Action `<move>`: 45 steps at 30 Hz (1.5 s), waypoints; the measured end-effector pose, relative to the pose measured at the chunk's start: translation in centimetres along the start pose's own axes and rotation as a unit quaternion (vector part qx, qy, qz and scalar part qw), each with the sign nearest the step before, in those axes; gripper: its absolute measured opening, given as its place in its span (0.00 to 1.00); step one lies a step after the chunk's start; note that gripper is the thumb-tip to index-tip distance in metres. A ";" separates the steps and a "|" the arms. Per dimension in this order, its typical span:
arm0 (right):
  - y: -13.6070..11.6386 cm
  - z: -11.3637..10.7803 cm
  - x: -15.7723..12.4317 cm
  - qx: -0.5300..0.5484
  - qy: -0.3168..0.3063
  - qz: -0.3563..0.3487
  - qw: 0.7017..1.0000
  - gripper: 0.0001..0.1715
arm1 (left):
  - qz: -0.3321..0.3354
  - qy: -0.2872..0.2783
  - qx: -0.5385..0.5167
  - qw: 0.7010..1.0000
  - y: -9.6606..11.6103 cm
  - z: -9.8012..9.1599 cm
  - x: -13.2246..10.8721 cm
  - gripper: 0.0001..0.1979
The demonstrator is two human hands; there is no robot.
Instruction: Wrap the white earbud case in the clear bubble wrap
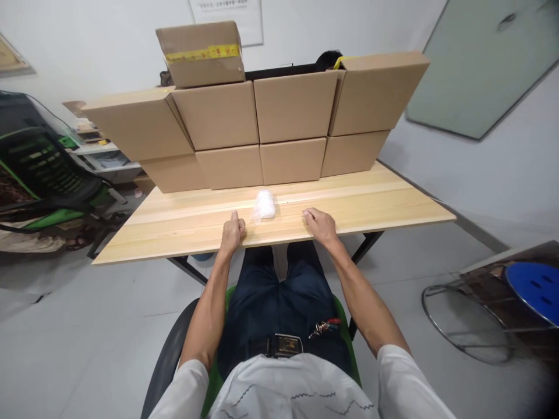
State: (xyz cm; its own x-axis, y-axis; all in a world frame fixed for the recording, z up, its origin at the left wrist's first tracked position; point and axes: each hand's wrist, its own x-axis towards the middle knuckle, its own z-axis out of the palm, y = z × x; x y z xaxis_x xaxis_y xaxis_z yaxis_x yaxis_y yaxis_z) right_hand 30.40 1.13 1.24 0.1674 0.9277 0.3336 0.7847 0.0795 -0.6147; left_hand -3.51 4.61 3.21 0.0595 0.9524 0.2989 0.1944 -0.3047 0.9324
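Observation:
A small white item in clear plastic wrap [265,205] lies on the wooden table [367,201] between my two hands; its exact kind cannot be made out. My left hand [233,233] rests in a loose fist at the front edge, thumb up, just left of the wrapped item. On the other side, my right hand [321,226] is also curled closed on the tabletop, a little farther from the item. Neither hand touches it, and nothing shows in either fist.
Brown cardboard boxes [213,116] are stacked along the table's back, with one taped box [203,55] on top. A blue-seated stool [535,291] stands at right on the floor. At left are a green-and-black chair [48,169] and a white shelf [98,149].

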 end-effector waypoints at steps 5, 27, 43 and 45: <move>0.0 0.1 0.0 -0.007 0.002 0.007 1.000 0.22 | 0.002 -0.012 0.015 1.000 0.7 -0.1 -0.1 0.51; 2.1 1.2 0.1 -0.030 0.017 -0.027 0.999 0.31 | -0.038 -0.012 0.011 0.999 0.9 0.7 -0.3 0.49; 2.5 1.3 0.1 -0.028 0.022 -0.009 0.999 0.29 | -0.049 -0.013 -0.025 0.998 0.4 0.9 -0.7 0.48; 2.4 1.4 0.1 -0.030 0.023 -0.003 0.999 0.29 | -0.050 -0.016 -0.028 0.998 0.7 0.9 -0.9 0.48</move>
State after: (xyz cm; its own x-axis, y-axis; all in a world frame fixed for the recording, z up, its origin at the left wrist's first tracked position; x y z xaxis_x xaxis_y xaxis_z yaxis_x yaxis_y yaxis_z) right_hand 31.51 1.88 -1.22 0.1879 0.9095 0.3709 0.8204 0.0623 -0.5684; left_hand -2.52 3.59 3.38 0.0738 0.9774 0.1982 0.1456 -0.2071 0.9674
